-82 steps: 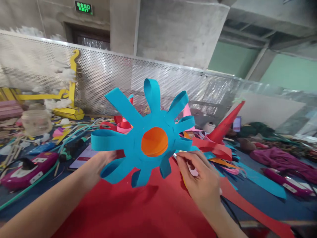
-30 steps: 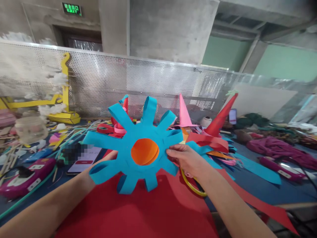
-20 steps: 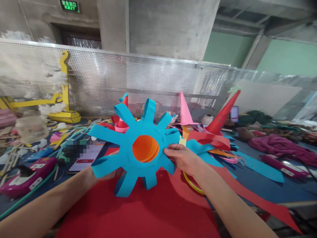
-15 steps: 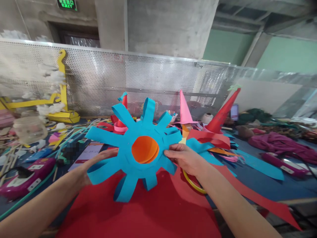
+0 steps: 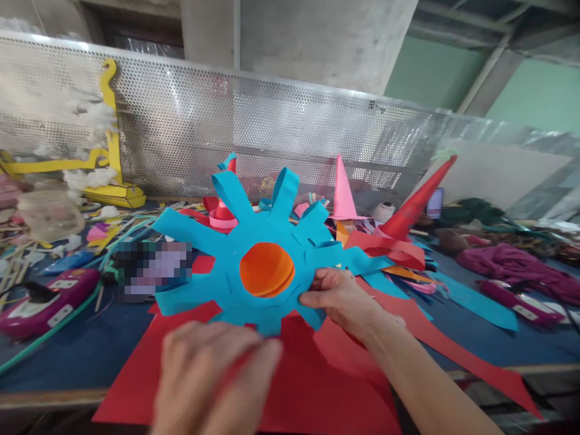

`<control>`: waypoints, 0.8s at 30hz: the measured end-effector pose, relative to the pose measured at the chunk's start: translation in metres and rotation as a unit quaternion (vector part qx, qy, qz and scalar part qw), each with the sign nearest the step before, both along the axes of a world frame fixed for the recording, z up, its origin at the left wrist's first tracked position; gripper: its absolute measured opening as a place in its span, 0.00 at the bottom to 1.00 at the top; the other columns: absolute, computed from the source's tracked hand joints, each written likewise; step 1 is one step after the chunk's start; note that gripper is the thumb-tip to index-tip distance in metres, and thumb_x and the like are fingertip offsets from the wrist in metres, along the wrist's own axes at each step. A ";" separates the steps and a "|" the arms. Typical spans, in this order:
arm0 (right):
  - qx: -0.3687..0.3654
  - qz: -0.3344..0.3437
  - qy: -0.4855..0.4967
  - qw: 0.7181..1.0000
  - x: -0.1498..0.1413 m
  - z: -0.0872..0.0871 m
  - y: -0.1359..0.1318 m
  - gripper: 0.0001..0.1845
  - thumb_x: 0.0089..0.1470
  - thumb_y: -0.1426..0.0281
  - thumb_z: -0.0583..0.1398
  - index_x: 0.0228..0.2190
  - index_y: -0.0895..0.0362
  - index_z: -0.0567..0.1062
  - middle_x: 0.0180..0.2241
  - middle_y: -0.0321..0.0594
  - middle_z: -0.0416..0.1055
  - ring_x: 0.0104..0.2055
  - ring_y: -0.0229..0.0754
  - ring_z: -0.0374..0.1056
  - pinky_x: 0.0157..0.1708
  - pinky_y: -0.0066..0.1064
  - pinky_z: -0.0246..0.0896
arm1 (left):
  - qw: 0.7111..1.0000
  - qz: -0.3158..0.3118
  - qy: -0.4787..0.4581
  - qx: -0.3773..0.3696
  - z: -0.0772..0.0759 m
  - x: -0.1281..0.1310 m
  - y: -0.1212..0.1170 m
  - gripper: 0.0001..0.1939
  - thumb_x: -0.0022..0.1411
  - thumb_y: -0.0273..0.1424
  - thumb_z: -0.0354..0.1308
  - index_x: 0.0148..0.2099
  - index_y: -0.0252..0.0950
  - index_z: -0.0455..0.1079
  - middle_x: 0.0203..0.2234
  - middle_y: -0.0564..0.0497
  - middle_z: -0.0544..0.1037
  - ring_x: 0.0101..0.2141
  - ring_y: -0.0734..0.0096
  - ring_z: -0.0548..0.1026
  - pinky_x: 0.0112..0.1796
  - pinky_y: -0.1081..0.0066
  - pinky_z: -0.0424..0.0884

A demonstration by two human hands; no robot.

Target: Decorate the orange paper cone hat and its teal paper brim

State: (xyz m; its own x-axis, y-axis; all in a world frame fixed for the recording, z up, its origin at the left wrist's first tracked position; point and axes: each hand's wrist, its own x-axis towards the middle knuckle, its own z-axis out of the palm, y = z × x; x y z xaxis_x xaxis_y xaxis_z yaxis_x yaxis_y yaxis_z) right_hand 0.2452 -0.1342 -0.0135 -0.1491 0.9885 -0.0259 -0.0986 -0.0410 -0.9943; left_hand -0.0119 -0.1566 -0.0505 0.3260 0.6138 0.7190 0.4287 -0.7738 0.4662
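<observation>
My right hand (image 5: 338, 299) pinches the right edge of a blue paper flower (image 5: 217, 263) with looped petals, held upright above a red paper sheet (image 5: 312, 386). An orange paper cone (image 5: 266, 269) fills the flower's round centre. My left hand (image 5: 208, 374) is close to the camera and blurred. Its back faces me, and its fingertips reach the flower's lower edge. Whether those fingers grip anything is not clear.
A pink cone (image 5: 343, 190) and a red cone (image 5: 414, 208) stand behind among paper strips. A perforated metal panel (image 5: 272, 139) closes the back. A magenta glue gun (image 5: 40, 305), a phone (image 5: 151, 266) and a jar (image 5: 48, 214) lie left. Purple cloth (image 5: 512, 272) lies right.
My left hand left the flower's left petals and came down under its lower edge, near the camera. My right hand kept its pinch. The view tilted downward.
</observation>
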 end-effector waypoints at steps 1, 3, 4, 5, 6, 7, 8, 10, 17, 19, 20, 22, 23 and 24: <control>-0.004 0.005 0.003 1.000 -0.001 0.000 -0.001 0.14 0.35 0.67 0.75 0.26 0.56 0.79 0.27 0.37 0.77 0.30 0.41 0.72 0.36 0.35 0.67 | 0.994 0.028 0.029 0.106 -0.001 0.017 -0.006 0.21 0.63 0.26 0.57 0.54 0.54 0.73 0.40 0.51 0.82 0.41 0.57 0.76 0.42 0.54 0.61; -0.002 0.013 0.012 1.000 -0.004 -0.001 -0.003 0.13 0.37 0.67 0.74 0.26 0.56 0.79 0.26 0.36 0.77 0.30 0.40 0.71 0.35 0.34 0.67 | 0.966 0.087 0.075 0.233 0.001 0.045 -0.006 0.16 0.65 0.21 0.54 0.49 0.43 0.76 0.37 0.50 0.82 0.37 0.62 0.75 0.39 0.57 0.57; 0.004 0.014 0.017 1.000 -0.005 -0.002 -0.004 0.12 0.38 0.67 0.74 0.27 0.56 0.80 0.26 0.36 0.77 0.30 0.39 0.71 0.35 0.33 0.66 | 0.959 0.108 0.078 0.250 0.003 0.055 -0.003 0.15 0.65 0.20 0.54 0.47 0.40 0.77 0.37 0.50 0.83 0.37 0.64 0.74 0.38 0.58 0.56; 0.012 0.008 0.021 1.000 -0.006 -0.003 -0.004 0.12 0.39 0.67 0.74 0.27 0.56 0.80 0.27 0.36 0.77 0.29 0.39 0.70 0.35 0.33 0.66 | 0.954 0.119 0.096 0.259 0.005 0.061 0.001 0.14 0.66 0.19 0.53 0.46 0.38 0.77 0.36 0.50 0.83 0.37 0.64 0.74 0.38 0.59 0.56; 0.022 -0.002 0.022 1.000 -0.007 -0.004 -0.005 0.11 0.38 0.68 0.74 0.26 0.56 0.80 0.27 0.36 0.77 0.29 0.38 0.70 0.35 0.32 0.66 | 0.952 0.125 0.103 0.260 0.007 0.064 0.006 0.14 0.66 0.19 0.52 0.46 0.37 0.76 0.36 0.50 0.83 0.37 0.65 0.73 0.38 0.59 0.55; 0.030 -0.013 0.021 0.999 -0.007 -0.006 -0.005 0.11 0.38 0.68 0.74 0.26 0.56 0.80 0.27 0.35 0.77 0.29 0.38 0.70 0.35 0.31 0.66 | 0.951 0.122 0.109 0.262 0.008 0.064 0.010 0.14 0.66 0.19 0.53 0.46 0.37 0.76 0.36 0.50 0.82 0.37 0.65 0.73 0.37 0.59 0.55; 0.034 -0.020 0.021 0.999 -0.009 -0.007 -0.006 0.11 0.38 0.69 0.74 0.26 0.55 0.80 0.27 0.35 0.76 0.30 0.38 0.70 0.35 0.31 0.66 | 0.951 0.119 0.112 0.263 0.008 0.063 0.012 0.13 0.66 0.20 0.54 0.47 0.37 0.76 0.37 0.49 0.82 0.38 0.65 0.73 0.37 0.59 0.55; 0.041 -0.017 0.030 0.999 -0.012 -0.007 -0.008 0.11 0.39 0.70 0.74 0.27 0.54 0.79 0.27 0.33 0.76 0.30 0.37 0.70 0.35 0.30 0.66 | 0.953 0.120 0.104 0.257 0.007 0.058 0.015 0.12 0.66 0.23 0.57 0.49 0.38 0.76 0.37 0.49 0.82 0.38 0.64 0.72 0.38 0.59 0.55; 0.035 0.006 0.080 0.996 -0.029 -0.002 -0.019 0.12 0.42 0.71 0.73 0.23 0.55 0.74 0.23 0.28 0.67 0.26 0.33 0.62 0.28 0.24 0.60 | 0.966 0.134 0.100 0.199 0.009 0.052 0.018 0.12 0.66 0.24 0.56 0.50 0.39 0.74 0.38 0.48 0.80 0.36 0.65 0.71 0.39 0.60 0.55; 0.034 -0.010 0.087 0.996 -0.032 -0.005 -0.020 0.14 0.40 0.71 0.73 0.22 0.55 0.72 0.23 0.28 0.66 0.26 0.32 0.60 0.26 0.24 0.57 | 0.970 0.139 0.094 0.178 0.011 0.051 0.019 0.10 0.66 0.28 0.57 0.48 0.40 0.75 0.38 0.49 0.79 0.36 0.64 0.71 0.39 0.60 0.55; 0.031 -0.015 0.088 0.996 -0.034 -0.007 -0.020 0.15 0.39 0.71 0.74 0.23 0.55 0.72 0.24 0.28 0.66 0.26 0.32 0.59 0.26 0.24 0.55 | 0.970 0.142 0.091 0.173 0.012 0.051 0.020 0.09 0.66 0.29 0.58 0.47 0.41 0.75 0.38 0.49 0.79 0.36 0.63 0.71 0.38 0.60 0.55; 0.027 -0.017 0.088 0.996 -0.036 -0.012 -0.020 0.15 0.39 0.71 0.74 0.25 0.55 0.73 0.25 0.29 0.66 0.27 0.33 0.59 0.26 0.26 0.53 | 0.971 0.145 0.090 0.165 0.010 0.051 0.022 0.07 0.66 0.29 0.58 0.45 0.41 0.75 0.37 0.49 0.78 0.37 0.62 0.71 0.38 0.61 0.56; 0.027 -0.017 0.088 0.996 -0.037 -0.014 -0.020 0.15 0.39 0.70 0.74 0.25 0.55 0.73 0.25 0.30 0.66 0.27 0.34 0.59 0.27 0.27 0.53 | 0.972 0.145 0.090 0.160 0.008 0.051 0.022 0.07 0.66 0.27 0.57 0.44 0.41 0.75 0.37 0.49 0.78 0.37 0.62 0.71 0.38 0.61 0.56; 0.028 -0.017 0.088 0.996 -0.038 -0.016 -0.021 0.15 0.40 0.70 0.73 0.26 0.55 0.73 0.25 0.30 0.67 0.27 0.34 0.59 0.27 0.28 0.54 | 0.973 0.143 0.091 0.155 0.006 0.051 0.022 0.07 0.66 0.26 0.57 0.44 0.40 0.74 0.37 0.49 0.78 0.37 0.62 0.71 0.38 0.61 0.56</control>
State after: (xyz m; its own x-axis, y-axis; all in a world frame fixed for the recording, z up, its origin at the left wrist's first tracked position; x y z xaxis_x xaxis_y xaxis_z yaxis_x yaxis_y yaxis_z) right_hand 0.2067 -0.1548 -0.0292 -0.1136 0.9921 0.0533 -0.2714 0.0206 -0.9622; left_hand 0.0393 -0.1341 -0.0444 0.3128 0.4615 0.8302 0.7010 -0.7020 0.1262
